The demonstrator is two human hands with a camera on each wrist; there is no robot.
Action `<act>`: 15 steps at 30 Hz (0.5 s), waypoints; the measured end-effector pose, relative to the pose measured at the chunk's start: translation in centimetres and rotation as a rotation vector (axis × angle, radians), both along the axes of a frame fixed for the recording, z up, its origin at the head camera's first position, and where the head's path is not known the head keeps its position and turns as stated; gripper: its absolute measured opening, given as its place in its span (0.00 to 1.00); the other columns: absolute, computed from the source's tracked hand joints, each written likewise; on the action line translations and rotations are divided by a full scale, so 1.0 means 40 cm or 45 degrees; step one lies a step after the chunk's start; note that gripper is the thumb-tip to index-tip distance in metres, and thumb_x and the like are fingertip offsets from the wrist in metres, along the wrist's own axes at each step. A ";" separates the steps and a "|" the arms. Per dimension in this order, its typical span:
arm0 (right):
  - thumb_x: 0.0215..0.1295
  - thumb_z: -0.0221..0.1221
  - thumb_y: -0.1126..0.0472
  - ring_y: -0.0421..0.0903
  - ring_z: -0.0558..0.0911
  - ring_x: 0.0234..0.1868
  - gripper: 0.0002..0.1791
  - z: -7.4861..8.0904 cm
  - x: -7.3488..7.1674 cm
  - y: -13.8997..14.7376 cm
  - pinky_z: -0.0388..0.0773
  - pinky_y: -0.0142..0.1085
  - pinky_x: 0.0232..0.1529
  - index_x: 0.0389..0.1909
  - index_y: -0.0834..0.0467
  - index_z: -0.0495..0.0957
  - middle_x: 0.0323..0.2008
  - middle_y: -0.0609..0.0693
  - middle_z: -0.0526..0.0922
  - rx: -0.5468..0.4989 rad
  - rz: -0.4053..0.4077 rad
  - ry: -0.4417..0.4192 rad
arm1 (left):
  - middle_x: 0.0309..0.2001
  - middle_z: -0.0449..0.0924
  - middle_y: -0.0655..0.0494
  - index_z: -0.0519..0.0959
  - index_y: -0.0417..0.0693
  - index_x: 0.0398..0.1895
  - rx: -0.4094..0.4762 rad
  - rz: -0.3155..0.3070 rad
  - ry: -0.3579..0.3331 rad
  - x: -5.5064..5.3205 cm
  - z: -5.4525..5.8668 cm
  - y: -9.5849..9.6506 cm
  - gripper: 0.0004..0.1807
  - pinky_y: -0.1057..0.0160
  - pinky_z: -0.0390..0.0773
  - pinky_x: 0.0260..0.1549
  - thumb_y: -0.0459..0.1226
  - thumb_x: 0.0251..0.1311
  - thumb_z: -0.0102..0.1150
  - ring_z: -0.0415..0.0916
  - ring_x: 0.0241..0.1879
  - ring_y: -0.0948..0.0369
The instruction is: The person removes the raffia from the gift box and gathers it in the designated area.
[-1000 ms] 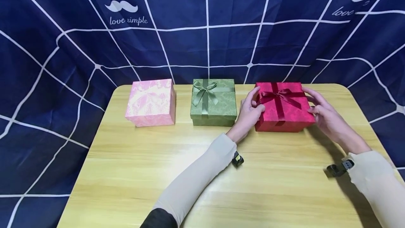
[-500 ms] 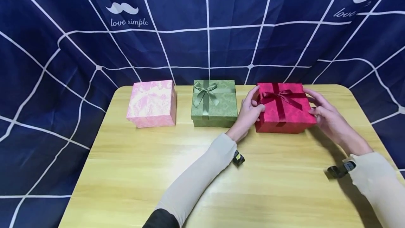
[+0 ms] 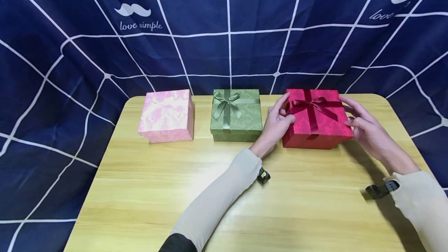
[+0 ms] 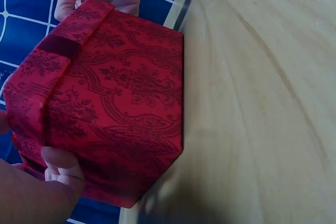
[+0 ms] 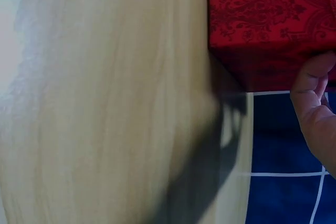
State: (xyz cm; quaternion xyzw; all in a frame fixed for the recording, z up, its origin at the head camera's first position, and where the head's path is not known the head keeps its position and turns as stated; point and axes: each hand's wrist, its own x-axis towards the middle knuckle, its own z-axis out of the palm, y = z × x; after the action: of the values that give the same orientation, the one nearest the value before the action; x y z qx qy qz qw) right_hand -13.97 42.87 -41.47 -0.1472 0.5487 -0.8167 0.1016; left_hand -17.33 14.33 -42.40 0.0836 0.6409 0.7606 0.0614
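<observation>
1. My left hand (image 3: 274,127) grips the left side of the red lid (image 3: 327,124), thumb at the near part, a finger reaching toward the far corner.
2. My right hand (image 3: 372,137) holds the opposite side of that lid the same way, so both hands are taken up by it.
3. Between my hands, the red box (image 3: 308,142) stands on the bench beneath its lid, the dark red bow (image 3: 315,105) tied on top. Whether the lid has risen at all, I cannot tell.
4. I judge the step in hand to be working this lid; a move from here would call for an even upward pull, both sides level, so it doesn't bind.
5. Just left of my left hand is the green box (image 3: 241,123), leaving little room sideways; the pink box (image 3: 164,118) sits farther left, well apart.
6. Just beyond my fingertips runs the far edge of the bench (image 3: 140,197), with the blue cloth (image 3: 199,53) behind. On the near side of both hands, a broad stretch of bench gives the easier room.
</observation>
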 end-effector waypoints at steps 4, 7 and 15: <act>0.73 0.24 0.83 0.46 0.84 0.59 0.43 0.015 0.006 -0.006 0.86 0.36 0.52 0.88 0.59 0.54 0.73 0.54 0.67 -0.020 -0.017 0.019 | 0.43 0.65 0.57 0.72 0.53 0.82 0.065 -0.039 0.088 0.005 0.007 -0.009 0.43 0.72 0.69 0.38 0.22 0.59 0.60 0.65 0.34 0.71; 0.72 0.24 0.83 0.46 0.83 0.61 0.44 0.030 0.011 -0.010 0.85 0.36 0.54 0.88 0.61 0.53 0.72 0.55 0.67 -0.033 -0.030 0.039 | 0.43 0.66 0.57 0.72 0.51 0.81 0.077 -0.052 0.159 0.007 0.014 -0.014 0.43 0.72 0.70 0.41 0.23 0.59 0.61 0.67 0.36 0.71; 0.70 0.21 0.84 0.49 0.85 0.61 0.44 0.063 0.020 -0.011 0.85 0.38 0.54 0.87 0.64 0.50 0.72 0.57 0.70 -0.137 0.023 0.074 | 0.40 0.65 0.60 0.70 0.48 0.83 0.204 -0.122 0.186 0.018 0.044 -0.024 0.40 0.72 0.70 0.37 0.23 0.65 0.56 0.66 0.33 0.71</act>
State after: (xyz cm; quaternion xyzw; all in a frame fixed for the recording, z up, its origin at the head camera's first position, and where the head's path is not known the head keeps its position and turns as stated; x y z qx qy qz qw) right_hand -13.17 42.42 -38.95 -0.1811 0.5053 -0.8394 0.0851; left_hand -16.60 13.37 -40.63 0.1739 0.5760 0.7975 0.0439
